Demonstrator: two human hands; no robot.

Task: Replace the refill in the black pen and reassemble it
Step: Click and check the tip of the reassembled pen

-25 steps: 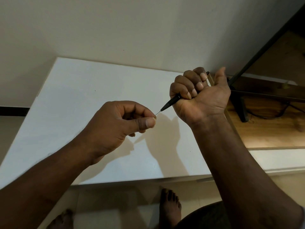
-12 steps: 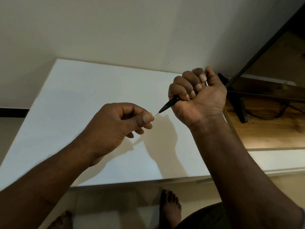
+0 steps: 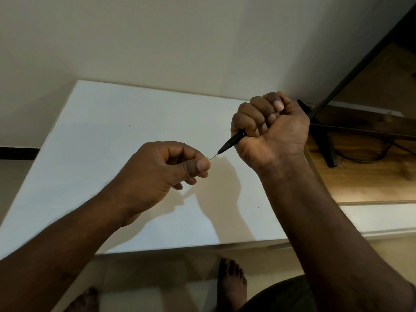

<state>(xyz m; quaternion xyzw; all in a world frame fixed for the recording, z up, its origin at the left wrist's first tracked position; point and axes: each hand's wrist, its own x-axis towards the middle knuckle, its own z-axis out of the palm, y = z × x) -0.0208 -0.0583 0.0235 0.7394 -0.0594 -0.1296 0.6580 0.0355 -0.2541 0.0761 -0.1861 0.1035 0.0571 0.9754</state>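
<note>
At centre frame the thumb (image 3: 201,164) and forefinger of the left hand (image 3: 157,174) are pressed together, pinching the end of the thin silvery refill (image 3: 213,156) that sticks out of the black pen (image 3: 233,141); the other fingers of that hand are curled loosely beneath, holding nothing that shows. Just up and to the right, the right hand (image 3: 273,134) is closed in a fist around the pen's barrel, all four fingers wrapped over it and the thumb laid against the top of the fist, so that only the tapered front section shows below the little finger, slanting down to the left toward the other hand, with a dark speck of the rear end at the top of the fist. How much of the refill is inside the barrel cannot be told. Both hands are raised above a white table (image 3: 108,131) that fills the middle of the frame, and their shadows fall on it below them. A pale wall (image 3: 157,41) runs along the top. At right lies a wooden surface (image 3: 360,181) bearing a black stand (image 3: 325,143) and a dark cable (image 3: 373,159). Along the bottom edge, two bare feet (image 3: 231,282) rest on a light floor.
</note>
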